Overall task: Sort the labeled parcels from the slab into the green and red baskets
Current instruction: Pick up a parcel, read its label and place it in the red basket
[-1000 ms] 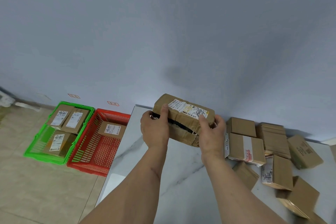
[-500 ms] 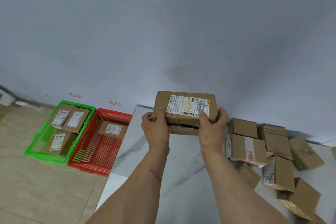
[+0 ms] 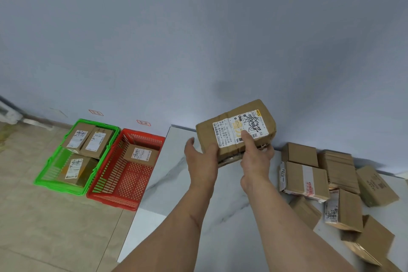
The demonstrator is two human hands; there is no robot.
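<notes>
Parcel (image 3: 236,132) in both hands, lifted.

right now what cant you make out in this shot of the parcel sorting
Head view only:
- Brown cardboard parcel held up by both hands: label print too small to read; the right hand covers part of it.
- Green plastic basket: the bottom parcel lies partly under two others.
- Cardboard boxes on the white marble slab: pile cut off by the right edge.
- Left hand: fingertips hidden behind the parcel.

White marble slab (image 3: 176,187), brown parcels (image 3: 306,180) heaped right, baskets (image 3: 123,196) on floor (image 3: 44,227)
</notes>
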